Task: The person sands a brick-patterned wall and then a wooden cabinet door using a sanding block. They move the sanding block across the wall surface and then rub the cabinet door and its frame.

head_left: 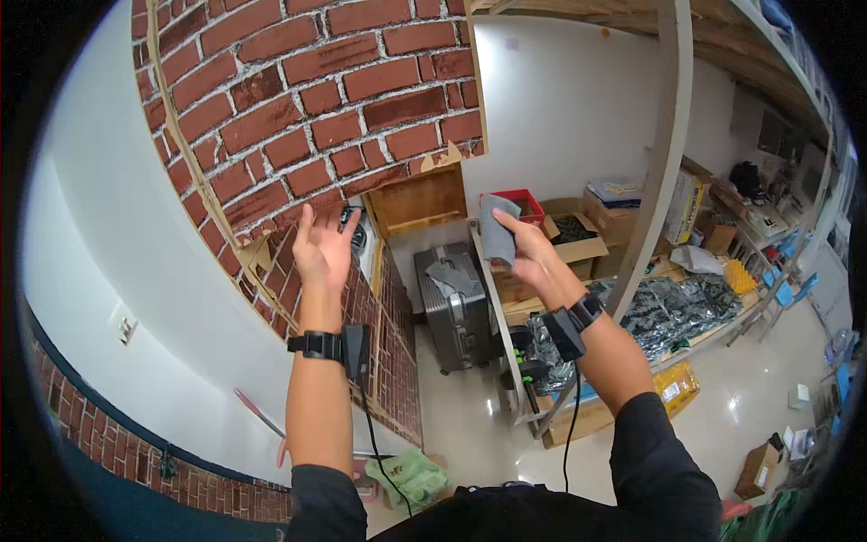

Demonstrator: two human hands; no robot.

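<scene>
My right hand (pixel 535 257) is raised at the middle of the view and grips a folded grey cloth (pixel 498 230) between thumb and fingers. To its left, my left hand (pixel 323 251) is lifted with the palm showing and the fingers spread, holding nothing. Its fingertips are by the torn lower edge of a brick-patterned panel (pixel 334 99); whether they touch it I cannot tell. Just behind that hand, a dark round object (pixel 358 237) shows in part in a recess. Both wrists wear a black strap with a small device and a cable.
A wooden board (pixel 418 200) is beneath the panel. A grey suitcase (pixel 449 316) with another grey cloth (pixel 452 276) on it stands on the floor. At right, a grey post (pixel 655 172) rises before a shelf with cardboard boxes (pixel 578 244), a red crate (pixel 524 200) and plastic-wrapped camouflage bundles (pixel 673 312).
</scene>
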